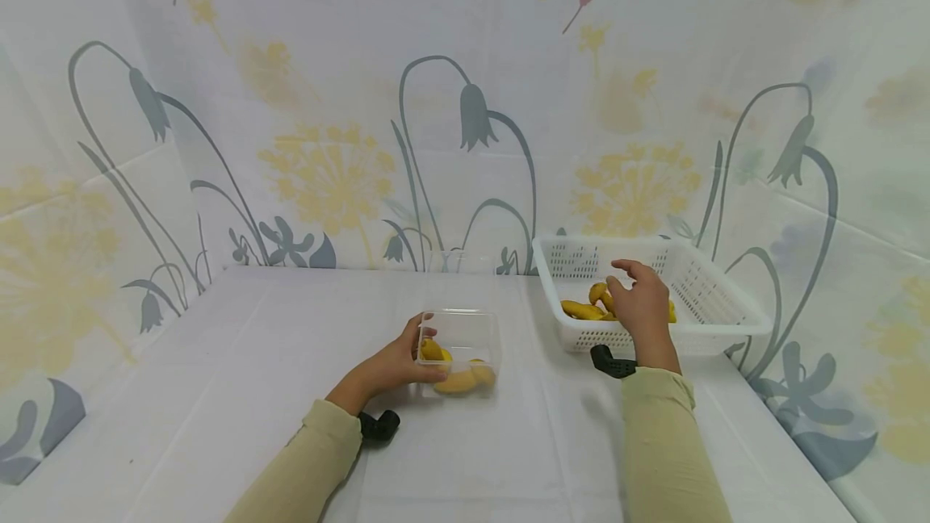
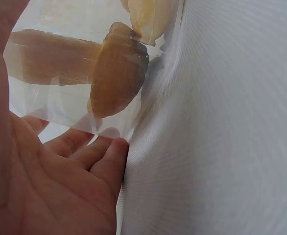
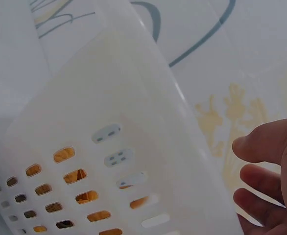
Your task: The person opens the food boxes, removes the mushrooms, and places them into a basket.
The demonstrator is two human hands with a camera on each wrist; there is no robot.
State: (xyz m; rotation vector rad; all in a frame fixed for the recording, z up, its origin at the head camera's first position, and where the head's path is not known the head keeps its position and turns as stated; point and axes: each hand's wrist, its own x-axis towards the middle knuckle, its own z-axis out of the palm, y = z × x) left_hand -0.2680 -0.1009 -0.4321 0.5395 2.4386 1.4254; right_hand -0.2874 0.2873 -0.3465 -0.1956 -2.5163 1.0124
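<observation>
Clear plastic forms the small container [image 1: 462, 349] that sits near the middle of the white-covered table [image 1: 240, 361], a little toward its front edge. Inside it lie yellow-orange pieces of food [image 1: 459, 380]; the left wrist view shows them [image 2: 116, 68] through the transparent wall [image 2: 50, 105], pressed close to one another. The left hand [image 1: 402, 363] grasps the container by its left side, thumb at the rim and fingers [image 2: 97, 152] curled along the lower wall where it meets the tablecloth [image 2: 222, 137].

To the right, toward the back right corner of the table, stands a white perforated basket [image 1: 715, 297] holding more of the yellow pieces [image 1: 581, 310]. The right hand [image 1: 642, 303] hovers over the basket's front left part, just above those pieces, fingers loosely bent and released, gripping nothing. In the right wrist view the fingers [image 3: 268, 144] are spread beside the slotted basket wall [image 3: 109, 166], apart from it.

Both forearms wear pale beige sleeves [image 1: 657, 434]. Behind the table hangs a backdrop [image 1: 327, 176] printed with grey bellflowers and yellow dandelions.
</observation>
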